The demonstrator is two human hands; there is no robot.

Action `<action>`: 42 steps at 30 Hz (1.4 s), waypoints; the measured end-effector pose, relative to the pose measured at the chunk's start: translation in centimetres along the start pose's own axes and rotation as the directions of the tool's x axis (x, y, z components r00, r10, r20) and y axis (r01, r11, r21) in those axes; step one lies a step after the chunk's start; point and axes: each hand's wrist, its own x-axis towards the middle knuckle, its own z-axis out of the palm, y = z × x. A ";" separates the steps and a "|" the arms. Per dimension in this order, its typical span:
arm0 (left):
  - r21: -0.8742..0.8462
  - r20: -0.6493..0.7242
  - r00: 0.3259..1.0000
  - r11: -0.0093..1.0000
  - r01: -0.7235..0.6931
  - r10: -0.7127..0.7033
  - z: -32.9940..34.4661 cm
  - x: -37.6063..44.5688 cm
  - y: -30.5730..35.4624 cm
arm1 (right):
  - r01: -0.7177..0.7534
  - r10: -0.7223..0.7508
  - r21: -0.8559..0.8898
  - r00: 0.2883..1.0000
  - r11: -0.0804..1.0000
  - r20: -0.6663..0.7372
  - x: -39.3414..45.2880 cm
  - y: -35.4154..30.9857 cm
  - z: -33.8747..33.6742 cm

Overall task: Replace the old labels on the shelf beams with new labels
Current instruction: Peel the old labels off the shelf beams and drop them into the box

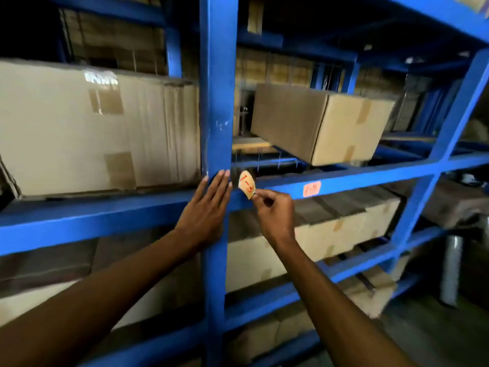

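My right hand pinches the lower corner of a small pale label with red handwriting, held curled just in front of the blue shelf beam. My left hand lies flat, fingers together, on the blue upright post where it meets the beam. Further right on the same beam sticks an orange label with red writing. Shiny tape residue shows on the post above my left hand.
A large cardboard box fills the shelf on the left. Another box stands on the shelf behind the beam on the right. More boxes sit on the lower shelves. A grey cylinder stands on the floor at right.
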 end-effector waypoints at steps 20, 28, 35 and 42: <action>-0.019 0.286 0.952 0.994 -0.105 0.106 10.0 -9.6 9.3 | -0.647 0.791 -0.459 0.534 0.610 0.299 -26.4 25.7 3.2; -0.070 0.299 0.946 0.991 -0.112 0.128 10.0 -9.5 9.4 | -0.706 0.873 -0.517 0.341 0.483 0.350 -27.6 27.2 3.2; -0.106 0.345 0.927 0.987 -0.121 0.150 9.5 -9.4 9.2 | -0.672 0.854 -0.526 0.393 0.520 0.342 -27.1 26.9 2.6; -0.234 0.497 0.857 0.972 -0.019 0.137 5.5 -7.9 10.2 | -0.562 0.723 -0.471 0.622 0.680 0.302 -19.2 21.8 -0.4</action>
